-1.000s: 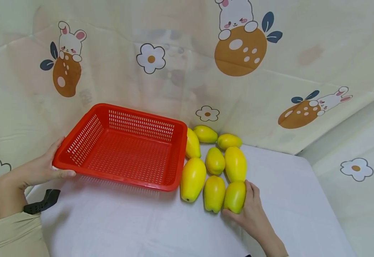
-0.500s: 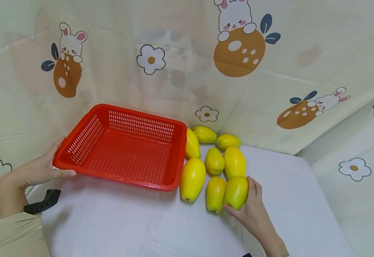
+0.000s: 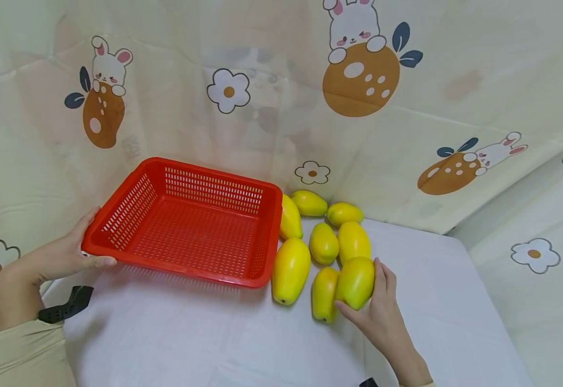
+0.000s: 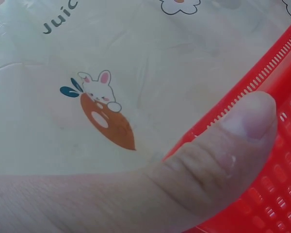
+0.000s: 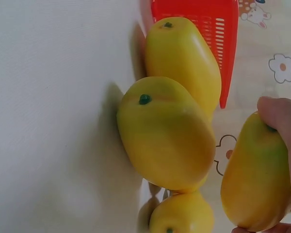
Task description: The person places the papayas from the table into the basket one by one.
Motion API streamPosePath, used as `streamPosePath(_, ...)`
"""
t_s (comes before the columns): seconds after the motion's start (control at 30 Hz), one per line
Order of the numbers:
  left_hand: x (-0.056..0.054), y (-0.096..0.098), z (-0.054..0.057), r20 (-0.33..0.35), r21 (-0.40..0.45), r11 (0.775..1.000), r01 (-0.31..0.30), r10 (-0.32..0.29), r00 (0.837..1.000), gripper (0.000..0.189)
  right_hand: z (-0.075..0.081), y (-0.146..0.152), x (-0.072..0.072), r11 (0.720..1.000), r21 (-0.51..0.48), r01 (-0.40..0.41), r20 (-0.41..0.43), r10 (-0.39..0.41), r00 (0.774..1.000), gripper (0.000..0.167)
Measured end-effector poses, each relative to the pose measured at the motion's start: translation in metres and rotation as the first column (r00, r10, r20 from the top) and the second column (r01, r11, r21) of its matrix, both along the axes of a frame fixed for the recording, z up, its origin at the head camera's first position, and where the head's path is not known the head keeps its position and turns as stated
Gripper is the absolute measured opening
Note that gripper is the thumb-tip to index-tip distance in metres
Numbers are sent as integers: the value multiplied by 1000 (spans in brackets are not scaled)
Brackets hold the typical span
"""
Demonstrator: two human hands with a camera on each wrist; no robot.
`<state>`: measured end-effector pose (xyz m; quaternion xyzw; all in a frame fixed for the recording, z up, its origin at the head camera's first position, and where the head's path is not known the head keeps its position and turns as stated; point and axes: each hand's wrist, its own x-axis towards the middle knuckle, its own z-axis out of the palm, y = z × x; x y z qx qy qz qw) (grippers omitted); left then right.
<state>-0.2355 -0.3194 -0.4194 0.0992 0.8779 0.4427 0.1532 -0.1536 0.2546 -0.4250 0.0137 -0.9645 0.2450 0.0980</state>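
Note:
In the head view my left hand [image 3: 75, 252] grips the left end of a red plastic basket [image 3: 179, 267], its thumb over the rim. The basket has slotted walls and holds nothing. To its right my right hand [image 3: 383, 301] holds a yellow-green mango [image 3: 356, 282] between thumb and fingers. In the right wrist view this mango [image 5: 257, 179] is raised beside another mango [image 5: 165, 133]. That one, also yellow-green [image 3: 325, 295], lies on the table just left of the held fruit. A large yellow mango [image 3: 291, 271] lies against the basket's right side.
Several more yellow mangoes lie behind, among them a long one [image 3: 354, 242] and a small one [image 3: 308, 203] at the back edge. A white cloth covers the table [image 3: 213, 333]. A printed curtain [image 3: 262, 123] hangs close behind basket and fruit.
My right hand has lifted the mango and moved it slightly back, away from me. The mango beside it has rolled a little to the right. My left hand and the basket stay in place.

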Motion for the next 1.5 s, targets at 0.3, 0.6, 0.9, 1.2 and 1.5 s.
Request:
streamPosePath(0.3, 0, 1, 1, 3, -8, 1000, -15, 15, 1000, 115, 2, -5, -2, 999, -41, -23, -75, 20, 997, 103)
streamPosePath(0.6, 0, 4, 3, 34, -10, 1000, -27, 27, 999, 118, 11, -12, -9, 994, -108, 4, -132, -19, 991, 100)
streamPosePath(0.9, 0, 1, 1, 25, -10, 1000, -26, 27, 999, 118, 24, -22, -17, 982, -190, -13, -217, -29, 976, 100)
streamPosePath(1.2, 1, 1, 2, 32, -6, 1000, -27, 27, 999, 117, 41, -25, -28, 956, -291, -43, -290, -45, 956, 97)
streamPosePath(1.5, 1, 2, 3, 34, -25, 999, -27, 28, 999, 116, 59, -34, -37, 924, -381, -42, -306, -83, 948, 94)
